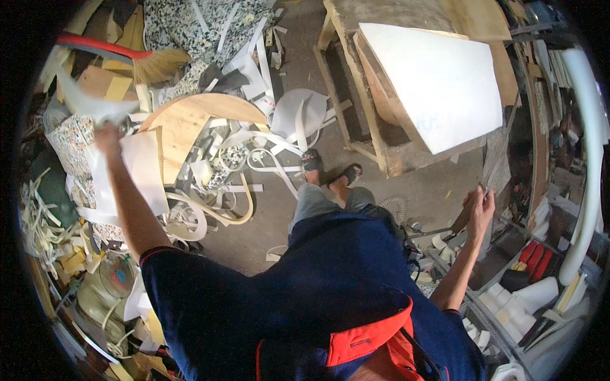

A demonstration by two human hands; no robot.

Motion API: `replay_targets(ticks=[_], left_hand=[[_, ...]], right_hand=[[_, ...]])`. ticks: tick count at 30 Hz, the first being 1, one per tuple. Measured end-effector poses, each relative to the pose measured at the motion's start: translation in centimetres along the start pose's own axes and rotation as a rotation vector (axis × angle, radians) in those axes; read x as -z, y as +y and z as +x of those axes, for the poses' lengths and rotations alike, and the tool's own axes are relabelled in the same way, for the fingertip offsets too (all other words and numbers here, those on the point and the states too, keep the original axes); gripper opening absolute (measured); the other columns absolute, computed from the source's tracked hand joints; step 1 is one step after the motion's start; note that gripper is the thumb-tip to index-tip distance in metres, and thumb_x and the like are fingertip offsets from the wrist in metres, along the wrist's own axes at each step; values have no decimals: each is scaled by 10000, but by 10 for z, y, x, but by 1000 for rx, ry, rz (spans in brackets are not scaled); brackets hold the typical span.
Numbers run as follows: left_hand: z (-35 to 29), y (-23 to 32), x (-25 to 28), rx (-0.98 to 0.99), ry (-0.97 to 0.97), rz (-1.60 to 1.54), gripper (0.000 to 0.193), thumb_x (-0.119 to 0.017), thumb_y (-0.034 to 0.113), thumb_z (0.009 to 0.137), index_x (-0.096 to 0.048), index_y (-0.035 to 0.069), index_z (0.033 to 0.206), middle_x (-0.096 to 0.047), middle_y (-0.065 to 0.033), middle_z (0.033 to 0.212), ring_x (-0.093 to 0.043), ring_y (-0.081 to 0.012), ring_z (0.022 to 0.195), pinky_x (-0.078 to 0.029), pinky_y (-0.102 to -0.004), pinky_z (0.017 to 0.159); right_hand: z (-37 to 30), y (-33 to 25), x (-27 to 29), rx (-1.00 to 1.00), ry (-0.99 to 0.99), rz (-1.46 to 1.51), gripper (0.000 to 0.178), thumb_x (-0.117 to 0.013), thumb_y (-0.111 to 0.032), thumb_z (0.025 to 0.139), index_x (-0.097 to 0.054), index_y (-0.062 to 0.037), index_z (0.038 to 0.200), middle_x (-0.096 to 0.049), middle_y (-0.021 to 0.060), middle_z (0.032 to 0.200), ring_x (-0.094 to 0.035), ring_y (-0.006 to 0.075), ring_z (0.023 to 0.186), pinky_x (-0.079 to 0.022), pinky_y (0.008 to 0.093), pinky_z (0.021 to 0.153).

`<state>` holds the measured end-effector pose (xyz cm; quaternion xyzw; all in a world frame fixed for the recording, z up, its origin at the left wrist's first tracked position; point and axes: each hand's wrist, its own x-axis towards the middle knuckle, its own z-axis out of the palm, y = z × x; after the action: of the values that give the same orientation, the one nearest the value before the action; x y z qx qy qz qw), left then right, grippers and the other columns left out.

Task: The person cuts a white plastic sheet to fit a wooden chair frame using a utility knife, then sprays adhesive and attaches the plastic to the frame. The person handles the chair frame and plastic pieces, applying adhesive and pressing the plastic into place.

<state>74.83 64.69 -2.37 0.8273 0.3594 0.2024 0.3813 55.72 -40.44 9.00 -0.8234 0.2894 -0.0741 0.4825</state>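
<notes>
Stretched out to the far left, my left hand (109,138) is smeared by motion. Its fingers look closed on a curved white foam offcut (98,105), also blurred, above the scrap heap. My right hand (478,206) is out to the right, beyond the near corner of the workbench. Its thumb and fingers pinch something small and dark that I cannot make out. A large white foam sheet (432,86) with slanted edges lies on the wooden workbench (397,164) ahead, apart from both hands.
Foam strips (238,203), a rounded wooden board (190,124) and speckled foam blocks (190,25) crowd the left floor. A red-handled broom (136,54) lies over the heap. On the right stand a long white foam roll (588,171) and shelving with foam pieces (508,305).
</notes>
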Motion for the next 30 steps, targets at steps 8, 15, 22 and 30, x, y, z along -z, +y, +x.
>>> replay_targets(ticks=[8,15,22,30], left_hand=[[-358,-67,-296,-759,-64,566,202,-619,237,887,-609,91,748,-619,-98,657,-594,-299,561,-506,-426,523],[-527,-137,-444,-213,-543,602,405,-660,368,858,-639,31,1082,-670,-188,952,-667,-377,882,-559,-497,721],[-523,-284,-626,-340,-1054,833,1075,-874,380,714,-252,181,1568,-460,-185,1408,-430,-365,1327,-413,-603,1035],[-559,-400,-722,-339,-1088,765,723,-617,134,922,-308,310,1551,-416,-188,1465,-440,-360,1302,-446,-636,960]], right_hand=[[63,-35,-89,227,-32,-266,282,-582,-219,1031,-601,-10,1220,-606,26,838,-590,94,677,-505,284,611],[171,-7,-89,-69,23,-356,408,-672,-339,978,-616,-33,1242,-669,78,1078,-624,159,916,-528,326,785],[9,275,-469,-82,-416,-289,632,-514,-545,995,-518,-50,1388,-568,151,1354,-568,248,1224,-455,437,1029],[-89,639,-679,-939,-211,789,627,-533,-576,972,-510,-100,1380,-562,94,1363,-542,235,1236,-417,439,1080]])
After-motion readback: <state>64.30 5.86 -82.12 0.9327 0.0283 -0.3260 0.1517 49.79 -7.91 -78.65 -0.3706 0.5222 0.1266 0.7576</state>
